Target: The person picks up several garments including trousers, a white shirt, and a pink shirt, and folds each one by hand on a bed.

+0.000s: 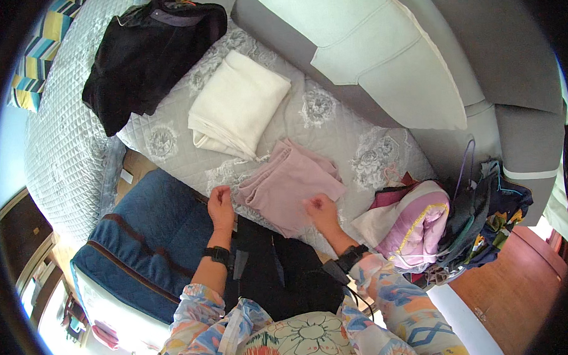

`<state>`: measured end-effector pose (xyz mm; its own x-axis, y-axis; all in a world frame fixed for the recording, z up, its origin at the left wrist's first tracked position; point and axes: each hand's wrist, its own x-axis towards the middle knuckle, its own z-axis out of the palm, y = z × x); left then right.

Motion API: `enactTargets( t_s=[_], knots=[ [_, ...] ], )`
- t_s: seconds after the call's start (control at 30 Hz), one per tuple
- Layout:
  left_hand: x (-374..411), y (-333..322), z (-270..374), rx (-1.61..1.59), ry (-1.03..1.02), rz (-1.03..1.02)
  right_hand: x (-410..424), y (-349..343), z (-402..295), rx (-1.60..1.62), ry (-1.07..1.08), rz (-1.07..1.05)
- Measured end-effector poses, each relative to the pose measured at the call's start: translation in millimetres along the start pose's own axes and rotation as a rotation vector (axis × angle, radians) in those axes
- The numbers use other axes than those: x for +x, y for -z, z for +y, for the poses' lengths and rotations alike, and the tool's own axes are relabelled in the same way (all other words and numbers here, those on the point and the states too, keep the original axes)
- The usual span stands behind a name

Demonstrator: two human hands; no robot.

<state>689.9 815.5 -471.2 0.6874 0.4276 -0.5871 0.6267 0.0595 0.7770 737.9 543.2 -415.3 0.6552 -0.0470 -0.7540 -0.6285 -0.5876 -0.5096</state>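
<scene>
A dusty-pink folded garment [291, 186] lies on the quilted grey seat cover in front of me. My left hand [221, 208] is just off the garment's left corner, fingers curled in, and nothing shows in it. Over the garment's lower right part is my right hand [321, 213], also curled and slightly blurred. Whether it pinches or only touches the cloth is hidden. A folded cream-white cloth [239, 101] sits just beyond the pink one. Black bands circle both wrists.
A black garment [153, 64] is spread at the far left. At right, a pile of clothes [412, 220] lies beside a purple hanger [470, 166]. A blue fabric storage bag [150, 238] stands at left. Grey sofa backrests [402, 75] rise behind the quilted cover [319, 108]. Black cloth [287, 271] lies nearest me.
</scene>
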Motion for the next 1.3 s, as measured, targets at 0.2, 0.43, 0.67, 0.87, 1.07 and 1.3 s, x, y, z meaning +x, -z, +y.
enactTargets(
  t_s=[0.2,0.43,0.67,0.87,1.07,1.3],
  knots=[
    [26,-31,62,0.672,-0.194,-0.4,13,33,75,0.397,-0.441,0.041],
    [33,-49,91,0.366,0.153,-0.8,-1,30,11,1.188,-0.188,0.037],
    [25,-78,156,0.135,-0.019,-0.699,25,95,-28,1.083,0.111,0.131],
    [73,-126,134,0.858,-0.312,-0.39,82,91,-12,-0.232,-0.079,0.549],
    [59,-104,130,0.816,-0.338,-0.46,-5,86,58,-0.05,-0.076,0.025],
    [58,-14,101,1.115,-0.539,-0.927,-144,154,114,-0.359,0.0,0.149]
  ],
)
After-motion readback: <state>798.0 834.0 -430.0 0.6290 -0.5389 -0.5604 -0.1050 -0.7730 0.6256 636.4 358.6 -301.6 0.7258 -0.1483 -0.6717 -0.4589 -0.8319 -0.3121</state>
